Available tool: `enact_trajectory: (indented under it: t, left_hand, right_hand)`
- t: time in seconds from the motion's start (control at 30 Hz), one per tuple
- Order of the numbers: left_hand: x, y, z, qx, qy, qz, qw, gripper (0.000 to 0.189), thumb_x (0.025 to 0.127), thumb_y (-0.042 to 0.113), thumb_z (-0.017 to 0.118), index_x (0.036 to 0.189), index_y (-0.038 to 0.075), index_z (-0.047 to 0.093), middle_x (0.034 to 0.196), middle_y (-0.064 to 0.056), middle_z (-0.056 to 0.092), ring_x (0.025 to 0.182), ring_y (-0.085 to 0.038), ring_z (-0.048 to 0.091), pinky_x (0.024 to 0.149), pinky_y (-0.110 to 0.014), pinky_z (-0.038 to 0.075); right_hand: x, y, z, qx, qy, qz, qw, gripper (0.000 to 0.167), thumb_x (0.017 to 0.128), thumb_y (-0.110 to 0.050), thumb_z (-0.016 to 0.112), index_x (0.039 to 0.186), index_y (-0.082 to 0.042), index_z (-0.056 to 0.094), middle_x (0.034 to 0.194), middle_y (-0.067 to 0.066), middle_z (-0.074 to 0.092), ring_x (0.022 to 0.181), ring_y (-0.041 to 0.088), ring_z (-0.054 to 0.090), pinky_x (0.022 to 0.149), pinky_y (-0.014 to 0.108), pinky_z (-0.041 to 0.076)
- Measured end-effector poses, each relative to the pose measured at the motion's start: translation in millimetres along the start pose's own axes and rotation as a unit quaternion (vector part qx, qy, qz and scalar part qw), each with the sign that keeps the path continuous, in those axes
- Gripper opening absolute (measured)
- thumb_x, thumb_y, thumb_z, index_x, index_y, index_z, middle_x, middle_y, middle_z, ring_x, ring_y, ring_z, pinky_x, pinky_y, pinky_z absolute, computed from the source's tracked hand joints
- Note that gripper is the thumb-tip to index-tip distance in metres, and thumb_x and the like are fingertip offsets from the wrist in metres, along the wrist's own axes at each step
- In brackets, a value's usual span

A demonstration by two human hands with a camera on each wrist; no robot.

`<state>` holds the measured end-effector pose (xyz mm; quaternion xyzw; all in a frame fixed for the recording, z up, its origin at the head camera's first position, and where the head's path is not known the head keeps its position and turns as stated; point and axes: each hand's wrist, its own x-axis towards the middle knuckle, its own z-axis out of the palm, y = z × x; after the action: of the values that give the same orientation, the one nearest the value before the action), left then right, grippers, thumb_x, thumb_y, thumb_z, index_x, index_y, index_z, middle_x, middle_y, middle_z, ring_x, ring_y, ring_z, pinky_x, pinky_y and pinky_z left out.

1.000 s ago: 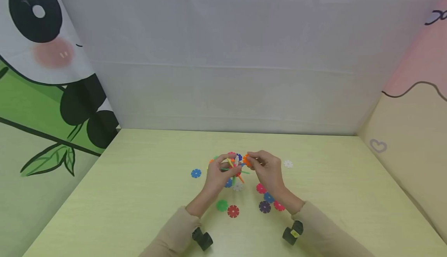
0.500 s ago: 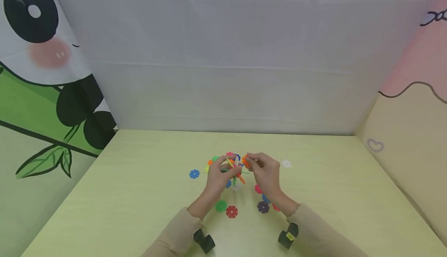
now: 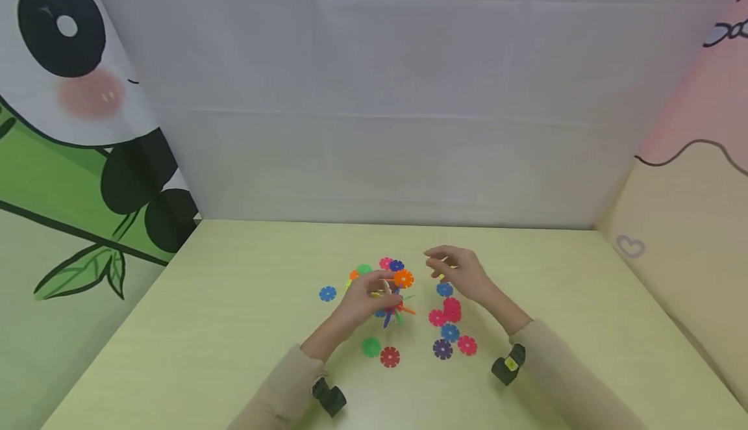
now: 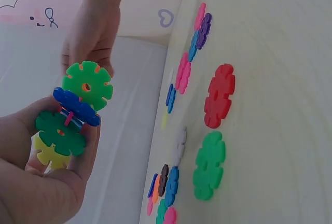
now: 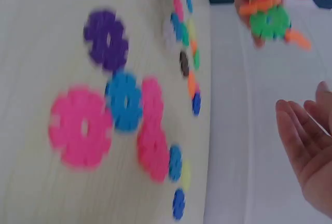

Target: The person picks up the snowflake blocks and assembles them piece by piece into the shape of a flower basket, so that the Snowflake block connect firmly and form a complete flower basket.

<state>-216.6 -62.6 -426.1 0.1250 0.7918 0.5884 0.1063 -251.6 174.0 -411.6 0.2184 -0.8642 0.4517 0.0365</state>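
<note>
My left hand (image 3: 363,297) holds a cluster of interlocking plastic flower discs raised off the table. Green, blue and yellow discs of the cluster (image 4: 77,107) show in the left wrist view, some partly hidden by the fingers. An orange disc (image 3: 404,278) stands at its top right, facing the head camera. To the right of the cluster, my right hand (image 3: 467,275) hovers above the table, with nothing visible between its fingers. The right wrist view shows that hand (image 5: 310,146) with its fingers loosely bent and apart from the cluster.
Several loose discs lie on the pale table, among them a red disc (image 3: 389,356) and a green disc (image 3: 371,347) near the front. A purple disc (image 3: 442,349) lies with pink and blue ones under the right hand. A grey-white cloth wall (image 3: 374,157) closes off the back.
My right hand has let go of the orange disc and moved right, away from the cluster. The orange disc stays on the cluster, which has turned slightly in my left hand.
</note>
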Motion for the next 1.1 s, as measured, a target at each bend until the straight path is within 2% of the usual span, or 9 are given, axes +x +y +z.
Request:
enact_trajectory:
  t: [0.13, 0.2, 0.33, 0.5, 0.7, 0.8, 0.93, 1.0, 1.1]
  left_hand:
    - [-2.1, -5.9, -4.9, -0.006, -0.010, -0.002, 0.9999, 0.036, 0.090, 0.015, 0.071, 0.120, 0.001, 0.062, 0.117, -0.018, 0.066, 0.098, -0.020, 0.065, 0.082, -0.031, 0.059]
    - [-3.2, -6.9, -6.3, -0.004, -0.015, 0.001, 0.9999, 0.028, 0.090, 0.013, 0.071, 0.112, -0.002, 0.062, 0.116, -0.019, 0.065, 0.098, -0.021, 0.064, 0.081, -0.031, 0.059]
    - [-4.7, -7.2, -7.5, 0.001, -0.025, 0.000, 0.9997, 0.023, 0.091, 0.012, 0.070, 0.106, -0.004, 0.062, 0.114, -0.021, 0.063, 0.091, -0.016, 0.062, 0.078, -0.030, 0.059]
    - [-5.7, -7.1, -7.0, 0.001, -0.039, 0.004, 0.9992, 0.025, 0.092, 0.013, 0.069, 0.109, -0.004, 0.062, 0.117, -0.023, 0.062, 0.087, -0.012, 0.061, 0.076, -0.030, 0.061]
    - [-6.8, -4.7, -6.9, -0.013, -0.052, 0.025, 0.9982, 0.028, 0.092, 0.012, 0.068, 0.113, -0.005, 0.061, 0.111, -0.020, 0.060, 0.082, -0.010, 0.065, 0.076, -0.026, 0.061]
    - [-6.8, -3.2, -7.2, -0.021, -0.047, 0.039, 0.9979, 0.036, 0.093, 0.012, 0.067, 0.126, 0.000, 0.059, 0.111, -0.021, 0.058, 0.083, -0.011, 0.066, 0.075, -0.024, 0.060]
    - [-7.1, 0.0, -8.5, -0.024, -0.034, 0.054, 0.9977, 0.055, 0.095, 0.014, 0.064, 0.146, 0.009, 0.046, 0.126, -0.023, 0.056, 0.097, -0.016, 0.063, 0.079, -0.021, 0.056]
    - [-6.9, 2.6, -8.7, -0.029, -0.029, 0.056, 0.9976, 0.058, 0.095, 0.013, 0.064, 0.149, 0.011, 0.042, 0.130, -0.024, 0.054, 0.098, -0.018, 0.062, 0.081, -0.020, 0.055]
    - [-6.6, 7.5, -7.9, -0.033, -0.020, 0.054, 0.9978, 0.058, 0.095, 0.012, 0.064, 0.149, 0.009, 0.043, 0.131, -0.024, 0.053, 0.096, -0.019, 0.063, 0.080, -0.020, 0.055]
  right_hand:
    - [4.5, 41.9, -18.3, -0.092, -0.011, 0.054, 0.9943, 0.025, 0.092, -0.005, 0.065, 0.113, 0.009, 0.067, 0.101, 0.024, 0.071, 0.082, 0.029, 0.068, 0.063, 0.028, 0.057]
    - [4.2, 60.1, -21.4, -0.122, -0.031, 0.081, 0.9888, 0.028, 0.089, -0.004, 0.068, 0.113, 0.010, 0.067, 0.100, 0.023, 0.069, 0.086, 0.028, 0.065, 0.067, 0.029, 0.055]
    - [2.6, 83.1, -21.5, -0.142, -0.076, 0.103, 0.9815, 0.034, 0.086, -0.007, 0.072, 0.115, 0.010, 0.066, 0.101, 0.023, 0.066, 0.092, 0.031, 0.062, 0.078, 0.040, 0.056]
    - [0.9, 90.4, -18.8, -0.142, -0.063, 0.115, 0.9812, 0.029, 0.085, -0.007, 0.073, 0.109, 0.007, 0.066, 0.099, 0.019, 0.066, 0.093, 0.029, 0.061, 0.083, 0.044, 0.055]
    - [-2.7, 76.3, -17.5, -0.160, -0.030, 0.111, 0.9803, 0.015, 0.090, -0.003, 0.066, 0.104, 0.000, 0.062, 0.094, 0.015, 0.068, 0.083, 0.022, 0.061, 0.075, 0.034, 0.054]
    - [-5.4, 57.0, -14.8, -0.148, -0.005, 0.092, 0.9847, 0.013, 0.092, -0.002, 0.064, 0.105, 0.000, 0.063, 0.092, 0.014, 0.069, 0.077, 0.018, 0.061, 0.067, 0.025, 0.052]
    - [-11.5, 20.1, -8.0, -0.058, 0.028, 0.056, 0.9964, 0.015, 0.092, 0.000, 0.064, 0.106, 0.003, 0.063, 0.090, 0.017, 0.068, 0.074, 0.027, 0.068, 0.063, 0.021, 0.056]
    - [-15.5, 0.9, -3.0, -0.004, 0.032, 0.037, 0.9988, 0.016, 0.092, 0.000, 0.065, 0.107, 0.005, 0.062, 0.090, 0.019, 0.068, 0.075, 0.031, 0.070, 0.065, 0.023, 0.059]
    - [-20.8, -23.3, 5.2, 0.064, 0.030, 0.021, 0.9973, 0.018, 0.092, -0.002, 0.065, 0.107, 0.006, 0.061, 0.091, 0.022, 0.068, 0.074, 0.025, 0.072, 0.066, 0.025, 0.060]
